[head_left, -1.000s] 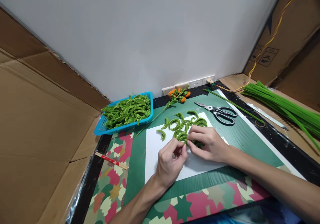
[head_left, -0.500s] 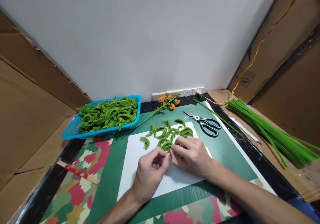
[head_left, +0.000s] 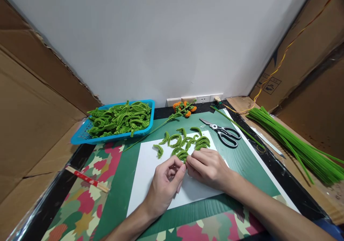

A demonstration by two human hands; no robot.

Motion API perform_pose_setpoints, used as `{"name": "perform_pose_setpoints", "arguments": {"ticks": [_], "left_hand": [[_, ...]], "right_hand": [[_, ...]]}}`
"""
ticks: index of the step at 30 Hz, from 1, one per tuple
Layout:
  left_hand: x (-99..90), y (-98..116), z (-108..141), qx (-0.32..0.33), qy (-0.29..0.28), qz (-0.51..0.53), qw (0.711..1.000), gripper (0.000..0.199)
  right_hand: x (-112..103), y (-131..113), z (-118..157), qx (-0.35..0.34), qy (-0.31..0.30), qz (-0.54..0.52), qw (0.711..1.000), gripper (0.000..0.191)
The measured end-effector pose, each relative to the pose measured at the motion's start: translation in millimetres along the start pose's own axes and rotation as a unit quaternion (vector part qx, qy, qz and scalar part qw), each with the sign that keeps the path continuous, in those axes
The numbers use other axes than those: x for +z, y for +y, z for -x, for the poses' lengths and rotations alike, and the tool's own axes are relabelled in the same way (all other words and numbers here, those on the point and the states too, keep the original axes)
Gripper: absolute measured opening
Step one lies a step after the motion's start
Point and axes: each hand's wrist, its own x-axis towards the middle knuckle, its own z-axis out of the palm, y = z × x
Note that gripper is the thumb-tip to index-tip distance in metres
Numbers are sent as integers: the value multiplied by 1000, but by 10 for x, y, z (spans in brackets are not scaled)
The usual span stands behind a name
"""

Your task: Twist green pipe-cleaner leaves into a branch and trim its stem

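My left hand (head_left: 168, 182) and my right hand (head_left: 208, 167) meet fingertip to fingertip over a white sheet (head_left: 145, 176). Both are closed in a pinch, and the fingers hide nearly all of what is between them. Just beyond the fingertips lie several curved green fuzzy pipe cleaner pieces (head_left: 176, 140), some bunched together and some apart. One curled piece (head_left: 159, 151) rests by itself at the left of the group. Scissors (head_left: 223, 131) with black and grey handles lie partly open behind my right hand.
A blue basket (head_left: 113, 137) full of green fuzzy pieces stands at the back left. An orange-flowered stem (head_left: 185, 109) lies behind the sheet. Long green pipe cleaners (head_left: 292, 142) are bundled at the right. Wrapped chopsticks (head_left: 87, 178) lie at the left. Cardboard walls (head_left: 34, 90) flank the table.
The view has shifted slightly, so everything sits a little further right. My hands stay pinched together; the right fingers have drawn in closer and lower beside the left fingertips.
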Motion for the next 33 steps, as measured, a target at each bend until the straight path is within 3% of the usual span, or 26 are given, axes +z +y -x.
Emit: {"name": "perform_pose_setpoints", "arguments": {"ticks": [3, 11, 14, 17, 20, 24, 27, 33], "left_hand": [[14, 15, 17, 18, -6, -28, 999, 33], [4, -29, -7, 79, 41, -120, 989, 26], [0, -44, -20, 93, 58, -131, 985, 23], [-1, -54, -27, 110, 70, -147, 980, 19], [0, -73, -19, 141, 67, -173, 973, 13], [-1, -84, 10, 224, 32, -244, 943, 5], [3, -60, 25, 285, -11, -298, 911, 3], [28, -17, 39, 362, -119, -365, 849, 8]], "right_hand": [[-20, 29, 15, -28, 21, -4, 999, 22], [-72, 48, 11, -27, 29, 1, 999, 14], [-104, 81, 14, -20, 33, -21, 999, 1], [-157, 157, 23, 10, 56, -63, 996, 29], [-214, 255, 28, 85, 86, -84, 989, 35], [-254, 354, 31, 129, 108, -71, 983, 22], [-245, 373, 40, 109, 101, -51, 988, 12], [-238, 371, 46, 47, 72, 7, 996, 20]]}}
